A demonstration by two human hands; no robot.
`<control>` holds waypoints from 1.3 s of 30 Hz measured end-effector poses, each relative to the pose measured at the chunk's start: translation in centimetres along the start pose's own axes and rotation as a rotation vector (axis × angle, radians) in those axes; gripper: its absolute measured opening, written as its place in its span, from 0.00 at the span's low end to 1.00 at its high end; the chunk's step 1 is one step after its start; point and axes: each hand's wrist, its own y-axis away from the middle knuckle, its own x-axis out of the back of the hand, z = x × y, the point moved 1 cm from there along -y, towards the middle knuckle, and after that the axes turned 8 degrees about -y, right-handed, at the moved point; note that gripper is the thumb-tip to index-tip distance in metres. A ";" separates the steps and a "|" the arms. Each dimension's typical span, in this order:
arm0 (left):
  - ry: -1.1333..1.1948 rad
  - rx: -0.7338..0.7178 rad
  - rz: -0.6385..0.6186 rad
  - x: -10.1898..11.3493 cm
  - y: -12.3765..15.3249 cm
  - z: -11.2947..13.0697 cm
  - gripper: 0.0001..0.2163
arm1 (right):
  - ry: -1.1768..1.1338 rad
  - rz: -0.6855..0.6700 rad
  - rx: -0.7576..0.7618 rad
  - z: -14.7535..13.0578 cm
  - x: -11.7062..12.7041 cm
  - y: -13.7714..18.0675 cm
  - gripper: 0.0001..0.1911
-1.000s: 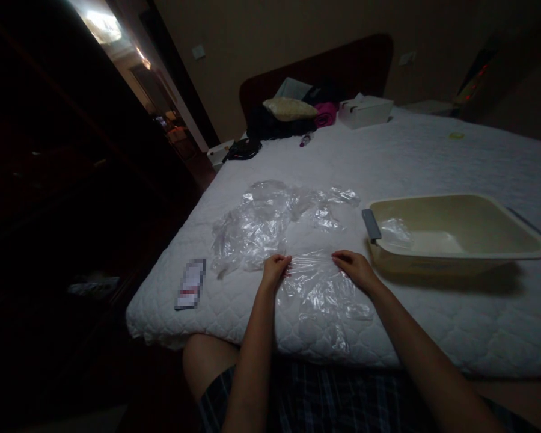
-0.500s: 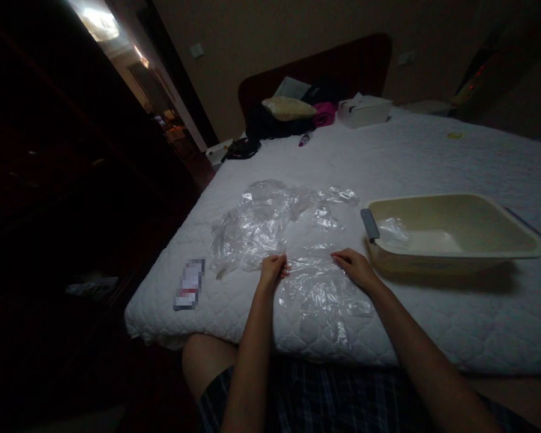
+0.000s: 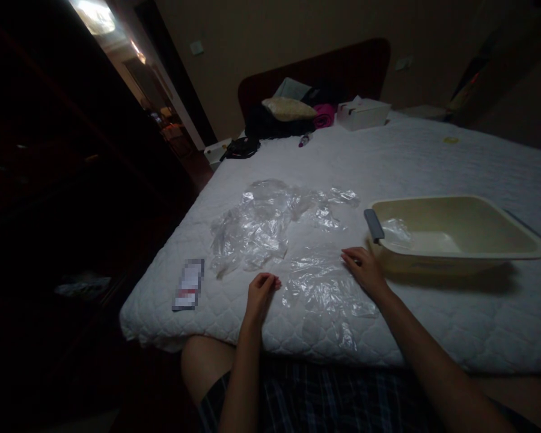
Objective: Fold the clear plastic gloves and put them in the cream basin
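Basin (image 3: 455,255): we see smooth cream plastic with a faint gloss, and a grey matt handle (image 3: 372,225).
Sheet (image 3: 324,288) left of the basin: we see thin clear plastic film, wrinkled and shiny.
Heap (image 3: 256,225) further left of the basin: we see the same clear film, crumpled and glinting.
Mattress cover (image 3: 433,162) under the basin: we see white quilted cloth, matt.
Shorts (image 3: 333,397) nearer than the basin: we see checked cloth, matt.

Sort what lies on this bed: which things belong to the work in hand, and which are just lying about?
In hand: flat plastic sheet touched by the right hand; left hand beside it; crumpled plastic pile; cream basin.
Lying about: small packet; white box; heap of clothes.
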 end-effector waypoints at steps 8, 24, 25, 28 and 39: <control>0.027 -0.027 0.030 0.4 0.4 -0.3 0.14 | 0.196 -0.180 0.279 -7.6 -2.6 4.2 0.11; 0.086 -0.049 0.003 0.5 0.4 -0.3 0.13 | 0.746 -0.649 0.479 -10.8 -12.0 8.3 0.08; 0.093 -0.054 -0.003 0.6 0.4 -0.4 0.13 | 0.739 -0.654 0.462 -10.9 -11.9 8.2 0.08; 0.097 -0.073 -0.029 0.7 0.5 -0.3 0.11 | 0.644 -0.648 0.375 -11.8 -11.1 7.7 0.07; -0.407 -0.323 -0.287 -0.4 0.7 0.5 0.13 | -0.234 -0.553 -0.109 -11.2 -8.4 3.7 0.08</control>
